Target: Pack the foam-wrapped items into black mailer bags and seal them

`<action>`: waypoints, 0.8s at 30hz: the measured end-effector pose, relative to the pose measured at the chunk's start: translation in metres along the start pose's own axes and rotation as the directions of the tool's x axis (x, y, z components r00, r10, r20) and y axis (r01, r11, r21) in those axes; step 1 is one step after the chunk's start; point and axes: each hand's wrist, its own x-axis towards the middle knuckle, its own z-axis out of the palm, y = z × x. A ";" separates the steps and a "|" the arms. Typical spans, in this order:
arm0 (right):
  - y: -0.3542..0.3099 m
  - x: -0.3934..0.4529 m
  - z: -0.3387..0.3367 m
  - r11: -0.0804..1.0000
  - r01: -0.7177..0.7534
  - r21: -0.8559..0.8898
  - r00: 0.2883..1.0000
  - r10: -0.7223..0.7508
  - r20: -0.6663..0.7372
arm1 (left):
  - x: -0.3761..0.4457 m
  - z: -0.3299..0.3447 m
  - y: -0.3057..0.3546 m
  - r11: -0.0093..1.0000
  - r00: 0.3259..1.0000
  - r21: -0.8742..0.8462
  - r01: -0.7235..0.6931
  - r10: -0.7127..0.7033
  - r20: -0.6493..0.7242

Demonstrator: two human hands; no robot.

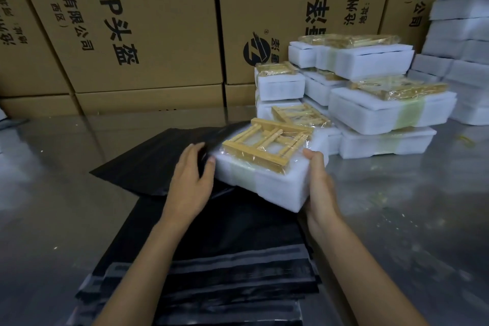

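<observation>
Right hand (318,188) grips foam-wrapped item (264,174); left hand (191,177) holds black mailer bag (158,161) mouth beside it. Feed item's narrow end first.

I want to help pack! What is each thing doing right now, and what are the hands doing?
foam-wrapped item: held up, half in the bag mouth
black mailer bag: open, unsealed
left hand: holding the bag's edge
right hand: gripping the item's end
spare bags: stacked flat
other foam items: piled, unpacked
</observation>
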 end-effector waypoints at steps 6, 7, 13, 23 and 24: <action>0.008 -0.005 0.002 0.999 -0.003 0.051 0.988 -0.005 0.152 | -0.008 -0.003 -0.008 0.927 0.957 0.352 0.133 -0.028 -0.288; 0.008 -0.005 0.002 0.998 -0.005 0.060 0.987 -0.005 0.161 | -0.008 -0.006 -0.008 0.933 0.956 0.327 0.153 -0.055 -0.288; 0.007 -0.008 0.007 0.998 -0.012 0.069 0.981 -0.002 0.194 | -0.016 0.009 0.002 0.989 0.986 0.064 0.132 -0.125 -0.114; 0.007 -0.001 0.008 0.992 0.103 -0.067 0.980 -0.089 0.180 | -0.013 0.002 0.017 0.999 0.930 -0.028 0.043 -0.050 -0.365; 0.007 -0.001 0.008 0.992 0.103 -0.079 0.980 -0.088 0.181 | -0.010 -0.001 0.018 0.999 0.919 -0.009 0.051 -0.051 -0.390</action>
